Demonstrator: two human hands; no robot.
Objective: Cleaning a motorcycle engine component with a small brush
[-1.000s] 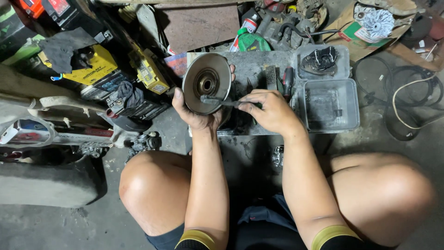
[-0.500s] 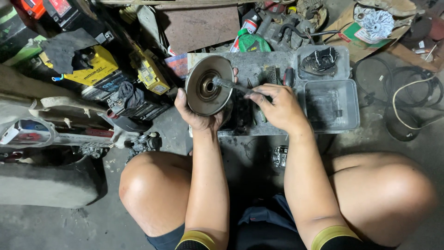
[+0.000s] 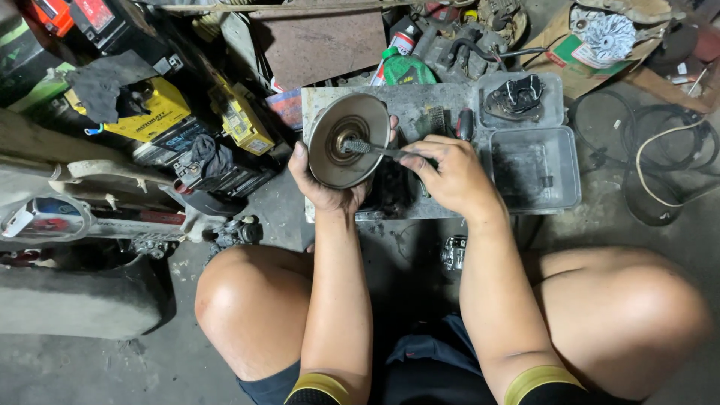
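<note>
Left hand (image 3: 330,187) grips a metal disc (image 3: 349,140) (tilted up); right hand (image 3: 450,176) holds a brush (image 3: 367,148) against its hub, above the tray (image 3: 450,105).

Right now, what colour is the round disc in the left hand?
Dull grey metal disc, darker at the hub; head view.

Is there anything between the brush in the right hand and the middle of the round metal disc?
Nothing visible. The right hand holds the brush with its head already on the hub of the disc, which the left hand grips.
</note>
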